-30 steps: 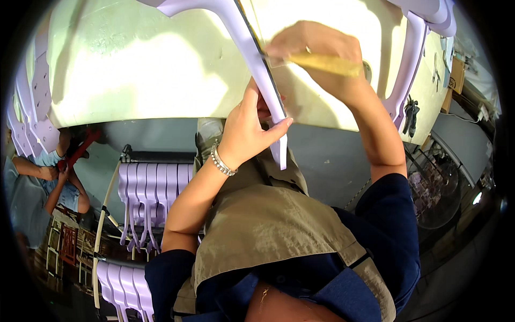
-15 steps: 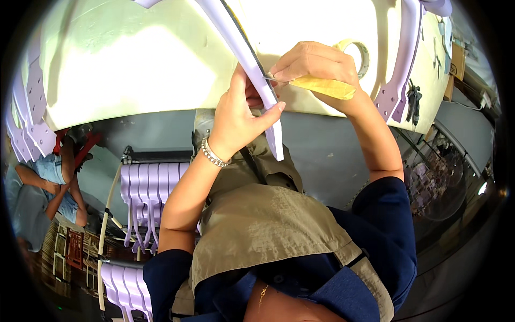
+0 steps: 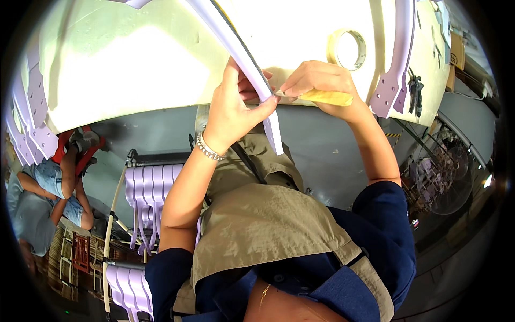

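My left hand [image 3: 236, 107] is closed around the lower part of a long, curved lavender piece [image 3: 230, 37], with the thumb on its near side. A dark strip runs along the piece's right edge, and its flat lower end sticks out past the table edge. In my right hand [image 3: 322, 83] is a thin metal-tipped tool with a yellow-wrapped handle [image 3: 330, 97], pinched near its tip. That tip meets the dark edge just by my left thumb. Whether the tip is a blade I cannot tell.
A tape roll [image 3: 348, 49] lies on the pale table [image 3: 134, 64]. More lavender pieces rest at its right [image 3: 390, 80] and left edges. Dark pliers-like tools [image 3: 414, 94] lie at the right. Lavender parts hang on a rack [image 3: 153, 188]; a seated person [image 3: 40, 209] is at the left, a fan [image 3: 442, 180] at the right.
The tool in my right hand has moved down along the dark edge, nearer the piece's lower end and my left thumb. My left hand keeps its hold.
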A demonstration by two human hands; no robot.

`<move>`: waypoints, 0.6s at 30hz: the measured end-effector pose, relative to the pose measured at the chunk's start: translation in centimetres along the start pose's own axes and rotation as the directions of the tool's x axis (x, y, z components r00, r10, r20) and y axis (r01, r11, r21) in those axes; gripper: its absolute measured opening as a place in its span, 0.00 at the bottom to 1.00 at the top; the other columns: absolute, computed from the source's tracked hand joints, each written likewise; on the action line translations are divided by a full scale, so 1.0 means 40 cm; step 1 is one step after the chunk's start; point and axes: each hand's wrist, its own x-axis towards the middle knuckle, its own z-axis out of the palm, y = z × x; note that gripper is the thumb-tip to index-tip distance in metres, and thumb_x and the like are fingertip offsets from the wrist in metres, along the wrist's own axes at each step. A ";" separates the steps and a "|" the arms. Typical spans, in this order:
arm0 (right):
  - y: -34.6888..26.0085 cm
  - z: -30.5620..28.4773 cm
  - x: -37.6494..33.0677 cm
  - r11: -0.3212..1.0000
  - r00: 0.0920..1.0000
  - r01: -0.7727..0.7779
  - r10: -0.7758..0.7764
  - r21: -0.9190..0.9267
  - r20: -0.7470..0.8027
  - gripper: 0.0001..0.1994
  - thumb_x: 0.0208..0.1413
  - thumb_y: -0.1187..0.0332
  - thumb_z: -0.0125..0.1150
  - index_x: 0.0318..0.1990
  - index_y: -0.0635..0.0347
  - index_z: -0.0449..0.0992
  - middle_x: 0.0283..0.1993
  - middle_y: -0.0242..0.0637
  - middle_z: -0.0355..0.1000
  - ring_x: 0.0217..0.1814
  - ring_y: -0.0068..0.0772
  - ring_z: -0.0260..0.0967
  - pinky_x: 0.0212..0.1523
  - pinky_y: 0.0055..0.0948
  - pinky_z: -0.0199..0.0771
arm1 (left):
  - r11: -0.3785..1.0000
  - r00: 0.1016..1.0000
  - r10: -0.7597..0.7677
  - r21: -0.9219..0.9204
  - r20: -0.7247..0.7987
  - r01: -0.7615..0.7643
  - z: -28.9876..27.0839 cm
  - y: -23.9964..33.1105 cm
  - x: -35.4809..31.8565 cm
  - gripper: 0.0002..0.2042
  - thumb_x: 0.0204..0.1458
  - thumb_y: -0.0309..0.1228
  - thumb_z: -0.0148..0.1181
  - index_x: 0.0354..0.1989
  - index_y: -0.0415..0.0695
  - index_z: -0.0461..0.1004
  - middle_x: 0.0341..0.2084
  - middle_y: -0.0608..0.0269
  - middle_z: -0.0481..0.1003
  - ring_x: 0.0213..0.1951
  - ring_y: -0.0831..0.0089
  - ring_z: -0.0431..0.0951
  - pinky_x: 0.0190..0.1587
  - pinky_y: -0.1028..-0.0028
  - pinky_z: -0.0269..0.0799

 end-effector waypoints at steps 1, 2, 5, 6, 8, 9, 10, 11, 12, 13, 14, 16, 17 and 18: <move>-0.004 -0.001 -0.001 1.000 0.999 -0.024 0.025 0.008 -0.039 0.04 0.46 0.79 0.61 0.31 0.63 0.77 0.27 0.37 0.73 0.30 0.30 0.73 0.28 0.25 0.73 | 1.000 1.000 -0.007 0.007 0.016 0.007 -0.003 0.004 0.001 0.43 0.42 0.22 0.66 0.65 0.41 0.43 0.41 0.56 0.71 0.40 0.70 0.77 0.43 0.71 0.77; -0.008 -0.002 -0.002 0.999 0.996 -0.048 0.049 0.017 -0.077 0.04 0.48 0.80 0.60 0.32 0.62 0.78 0.26 0.36 0.72 0.29 0.29 0.72 0.27 0.24 0.72 | 1.000 0.999 -0.014 0.015 0.031 0.014 -0.006 0.007 0.001 0.45 0.43 0.20 0.65 0.67 0.42 0.40 0.42 0.55 0.70 0.41 0.71 0.76 0.44 0.72 0.76; -0.014 -0.014 -0.035 0.928 0.921 -0.326 0.270 -0.178 -0.282 0.15 0.46 0.79 0.61 0.44 0.58 0.78 0.24 0.34 0.72 0.28 0.27 0.71 0.34 0.23 0.73 | 0.996 0.996 -0.090 0.013 0.026 0.089 -0.020 0.021 -0.011 0.44 0.43 0.19 0.65 0.67 0.43 0.41 0.41 0.55 0.71 0.41 0.69 0.77 0.44 0.72 0.76; -0.012 -0.010 -0.026 0.905 0.900 -0.367 0.287 -0.214 -0.327 0.17 0.46 0.79 0.60 0.46 0.58 0.76 0.23 0.34 0.72 0.27 0.26 0.71 0.33 0.23 0.72 | 0.997 0.998 -0.070 0.037 -0.004 0.070 -0.031 0.016 -0.017 0.40 0.47 0.20 0.62 0.67 0.41 0.44 0.39 0.54 0.73 0.40 0.67 0.78 0.43 0.73 0.76; -0.012 0.007 -0.001 0.847 0.850 -0.455 0.320 -0.276 -0.420 0.21 0.48 0.79 0.60 0.52 0.57 0.74 0.20 0.34 0.70 0.24 0.26 0.69 0.31 0.23 0.72 | 0.996 0.996 -0.087 -0.020 -0.010 0.087 -0.057 0.016 -0.020 0.35 0.52 0.22 0.58 0.66 0.39 0.45 0.36 0.53 0.75 0.39 0.67 0.78 0.41 0.73 0.76; -0.007 0.013 0.013 0.857 0.834 -0.469 0.350 -0.214 -0.426 0.19 0.48 0.77 0.61 0.51 0.57 0.73 0.24 0.35 0.71 0.26 0.31 0.70 0.32 0.27 0.71 | 0.994 0.998 -0.049 -0.095 -0.029 0.046 -0.063 0.011 -0.021 0.27 0.58 0.29 0.52 0.63 0.36 0.51 0.35 0.51 0.76 0.39 0.66 0.79 0.41 0.72 0.76; 0.017 0.025 0.031 0.868 0.840 -0.412 0.245 -0.277 -0.483 0.18 0.47 0.76 0.62 0.49 0.57 0.73 0.26 0.36 0.72 0.29 0.33 0.70 0.33 0.28 0.71 | 0.988 0.993 -0.100 -0.126 -0.064 0.091 -0.068 0.024 -0.012 0.25 0.59 0.31 0.52 0.62 0.35 0.54 0.34 0.53 0.75 0.38 0.68 0.79 0.40 0.72 0.76; 0.054 0.043 0.047 0.868 0.833 -0.364 0.140 -0.339 -0.535 0.17 0.47 0.74 0.63 0.47 0.58 0.73 0.28 0.36 0.72 0.31 0.35 0.70 0.34 0.30 0.71 | 0.978 0.983 -0.156 -0.156 -0.092 0.140 -0.072 0.045 -0.001 0.24 0.59 0.33 0.52 0.60 0.33 0.57 0.33 0.54 0.75 0.36 0.69 0.79 0.39 0.73 0.76; 0.079 0.061 0.069 0.858 0.816 -0.319 0.032 -0.403 -0.578 0.16 0.46 0.73 0.64 0.45 0.58 0.73 0.30 0.37 0.73 0.33 0.37 0.70 0.36 0.31 0.71 | 0.964 0.970 -0.212 -0.189 -0.118 0.187 -0.075 0.057 0.011 0.23 0.59 0.35 0.52 0.58 0.32 0.60 0.32 0.56 0.75 0.35 0.71 0.79 0.37 0.73 0.76; 0.083 0.080 0.113 0.824 0.813 -0.300 -0.043 -0.480 -0.581 0.17 0.42 0.69 0.68 0.40 0.59 0.71 0.34 0.38 0.73 0.38 0.42 0.68 0.39 0.35 0.69 | 0.982 0.972 -0.150 -0.144 -0.179 0.125 -0.083 0.056 0.022 0.22 0.61 0.40 0.48 0.52 0.31 0.65 0.31 0.56 0.76 0.34 0.70 0.79 0.38 0.74 0.76; 0.093 0.102 0.141 0.782 0.816 -0.310 -0.073 -0.541 -0.574 0.18 0.41 0.67 0.70 0.40 0.59 0.71 0.33 0.38 0.72 0.37 0.42 0.68 0.39 0.35 0.69 | 0.993 0.976 -0.079 -0.102 -0.204 0.059 -0.088 0.063 0.039 0.23 0.62 0.44 0.44 0.49 0.32 0.67 0.32 0.55 0.76 0.34 0.69 0.79 0.37 0.75 0.76; 0.106 0.131 0.179 0.685 0.825 -0.327 -0.129 -0.652 -0.549 0.21 0.38 0.63 0.72 0.40 0.58 0.71 0.32 0.37 0.72 0.36 0.42 0.66 0.38 0.34 0.68 | 0.986 0.961 -0.048 -0.165 -0.273 0.002 -0.105 0.071 0.075 0.25 0.62 0.48 0.40 0.47 0.33 0.67 0.34 0.54 0.77 0.36 0.69 0.79 0.38 0.74 0.76; 0.104 0.135 0.182 0.713 0.813 -0.352 -0.088 -0.606 -0.576 0.21 0.38 0.63 0.72 0.39 0.59 0.71 0.31 0.37 0.71 0.35 0.42 0.66 0.37 0.35 0.68 | 0.986 0.963 0.008 -0.160 -0.271 -0.053 -0.119 0.075 0.089 0.26 0.62 0.50 0.37 0.46 0.34 0.67 0.37 0.52 0.76 0.40 0.67 0.79 0.42 0.71 0.75; 0.102 0.136 0.182 0.738 0.798 -0.378 -0.046 -0.558 -0.601 0.20 0.38 0.63 0.72 0.38 0.60 0.71 0.30 0.38 0.71 0.34 0.42 0.66 0.36 0.35 0.68 | 0.972 0.966 0.014 -0.222 -0.259 -0.074 -0.134 0.083 0.106 0.27 0.62 0.51 0.38 0.47 0.35 0.66 0.41 0.50 0.75 0.44 0.64 0.77 0.46 0.68 0.73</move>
